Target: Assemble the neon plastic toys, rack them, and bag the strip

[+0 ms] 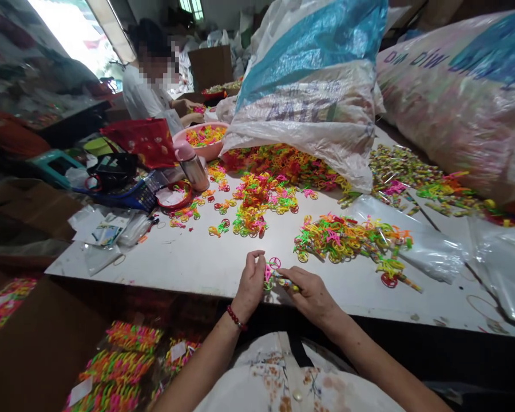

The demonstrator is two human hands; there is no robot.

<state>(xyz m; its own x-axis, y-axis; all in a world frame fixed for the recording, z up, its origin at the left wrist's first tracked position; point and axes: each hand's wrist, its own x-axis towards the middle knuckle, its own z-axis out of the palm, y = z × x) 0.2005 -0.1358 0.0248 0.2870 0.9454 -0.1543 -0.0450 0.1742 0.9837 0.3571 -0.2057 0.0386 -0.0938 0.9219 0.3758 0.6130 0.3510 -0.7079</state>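
Near the front edge of the white table, my left hand [249, 283] is closed on a small pink and green plastic toy with spoked wheels [275, 263]. My right hand [312, 290] grips a short patterned stick [288, 283], whose near end touches or lies close to the toy; the exact join is too small to make out. Just beyond my right hand spreads a heap of colourful toys, some on patterned sticks [339, 237]. Straight ahead lies another heap of loose bright plastic pieces [255, 200].
A big woven sack [309, 91] spills plastic pieces at the back, beside another full sack [459, 97]. Clear plastic bags [412, 246] lie at right. A flask [191, 166] and pink basin [199, 150] stand left of centre. Another person [148, 94] sits across; packed toys [115, 366] lie below.
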